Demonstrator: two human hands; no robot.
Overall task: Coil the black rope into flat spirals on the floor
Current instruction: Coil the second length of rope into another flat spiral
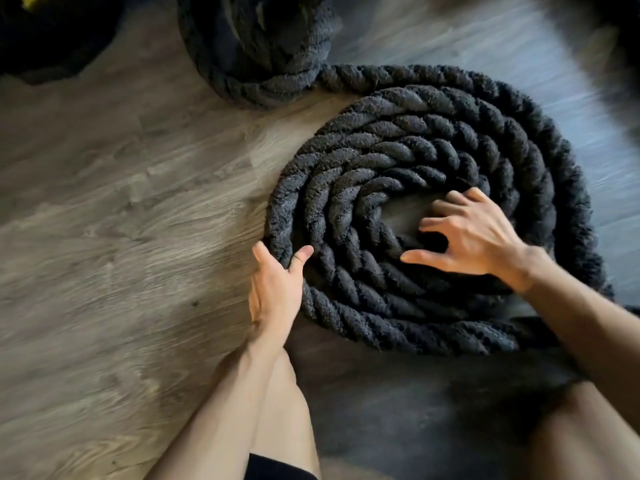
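A thick black twisted rope (pixel 398 140) lies on the wooden floor as a flat spiral of several turns, with a small bare gap at its middle. My left hand (pixel 273 292) rests against the spiral's outer left edge, its thumb lying on top of the outermost turn. My right hand (pixel 467 233) hovers over or touches the inner turns near the spiral's middle, fingers spread and slightly bent. From the spiral's top, the rope runs left to a second rope pile (pixel 256 46) at the top of the view.
Wood-grain floor (pixel 121 202) stretches to the left of the spiral. My bare knees (pixel 277 410) are at the bottom of the view. A dark object with a yellow patch (pixel 41 15) sits in the top left corner.
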